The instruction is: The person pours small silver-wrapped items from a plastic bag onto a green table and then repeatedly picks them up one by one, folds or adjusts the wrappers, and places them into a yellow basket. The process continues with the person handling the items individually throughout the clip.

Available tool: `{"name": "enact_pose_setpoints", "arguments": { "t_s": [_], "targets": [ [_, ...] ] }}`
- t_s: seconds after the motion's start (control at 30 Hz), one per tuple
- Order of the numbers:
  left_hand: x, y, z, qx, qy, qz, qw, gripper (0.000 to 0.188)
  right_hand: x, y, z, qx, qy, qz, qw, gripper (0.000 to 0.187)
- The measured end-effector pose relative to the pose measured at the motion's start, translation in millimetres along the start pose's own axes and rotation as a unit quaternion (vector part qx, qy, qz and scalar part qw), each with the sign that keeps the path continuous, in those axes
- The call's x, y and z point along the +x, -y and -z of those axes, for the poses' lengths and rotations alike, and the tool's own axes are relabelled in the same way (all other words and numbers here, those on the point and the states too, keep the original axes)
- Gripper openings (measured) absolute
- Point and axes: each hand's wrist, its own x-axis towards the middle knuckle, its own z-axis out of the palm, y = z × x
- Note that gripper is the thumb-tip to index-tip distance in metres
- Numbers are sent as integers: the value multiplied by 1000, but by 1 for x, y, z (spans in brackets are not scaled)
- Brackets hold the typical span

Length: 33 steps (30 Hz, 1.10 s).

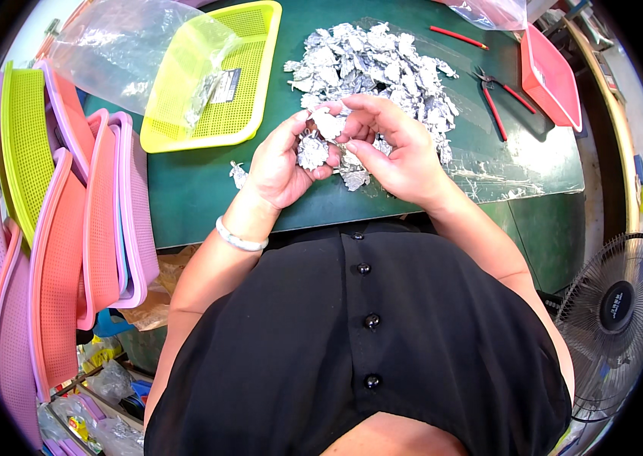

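Both hands worked one silver piece: left hand (283, 163) cupped a clump (311, 150), right hand (397, 148) pinched a piece (329, 124). Judged mid-sorting; next needs separating it cleanly near the pile (375, 64).

green table (207, 197) | fan (616, 304) right | floor clutter, perhaps bags

Yellow mesh tray (249, 30), far-left on green table (192, 190); clear plastic bag (120, 49) overlapping it; red-handled pliers (498, 90) far-right; electric fan (616, 308) beside table's right edge.
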Motion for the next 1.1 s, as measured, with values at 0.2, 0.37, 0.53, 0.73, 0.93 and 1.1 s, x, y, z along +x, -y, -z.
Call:
{"name": "enact_pose_setpoints", "arguments": {
  "t_s": [0.2, 0.37, 0.53, 0.73, 0.93, 1.1],
  "targets": [
    [-1, -4, 1, -14, 3, 17, 1000, 39, -2, -6, 2, 41, -29, -33, 998, 41],
    [-4, -6, -3, -3, -2, 19, 1000, 38, -1, -5, 5, 39, -8, -55, 998, 42],
    [-9, -9, -14, -15, -22, 42, 999, 40, -4, -8, 4, 52, -29, -75, 995, 41],
    [-29, -37, -26, 73, -23, -15, 997, 17, -2, -7, 7, 69, -31, -98, 992, 42],
    [-40, -124, -63, 248, -169, -238, 924, 23, -8, -12, 15, 65, -36, -102, 992, 36],
    [-25, -251, -93, 494, -341, -516, 611, 20, -12, -12, 19, 65, -47, -112, 990, 30]
  ]
}}
